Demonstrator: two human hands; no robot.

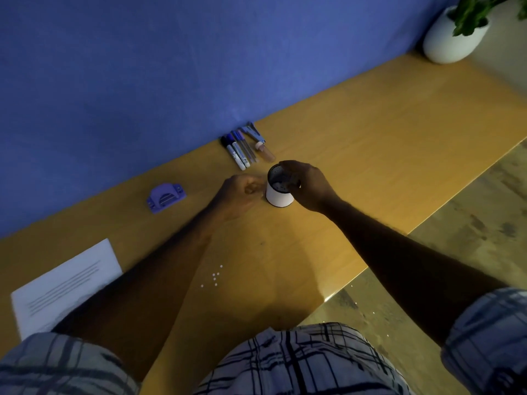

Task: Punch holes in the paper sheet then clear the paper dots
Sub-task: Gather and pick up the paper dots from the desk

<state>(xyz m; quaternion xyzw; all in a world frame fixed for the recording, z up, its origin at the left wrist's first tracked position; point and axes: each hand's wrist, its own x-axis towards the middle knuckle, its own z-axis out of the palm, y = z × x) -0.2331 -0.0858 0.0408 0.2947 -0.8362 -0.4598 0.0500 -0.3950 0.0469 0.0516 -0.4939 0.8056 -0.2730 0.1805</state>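
purple hole punch point(166, 197) upright; white paper sheet point(68, 283) flat, near left; paper dots point(214, 276) scattered centre.

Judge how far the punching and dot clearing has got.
Punching looks done: the punch sits aside from the sheet. In hand: the right hand grips a cup, with the curled left hand beside its rim. Left: dots lie on the desk, a few more on the floor.

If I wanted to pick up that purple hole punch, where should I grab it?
Probably from above, pinching across its two long sides. The hole punch sits flat on the desk with its domed handle up and bare desk all round it, so nothing blocks a straight downward reach.
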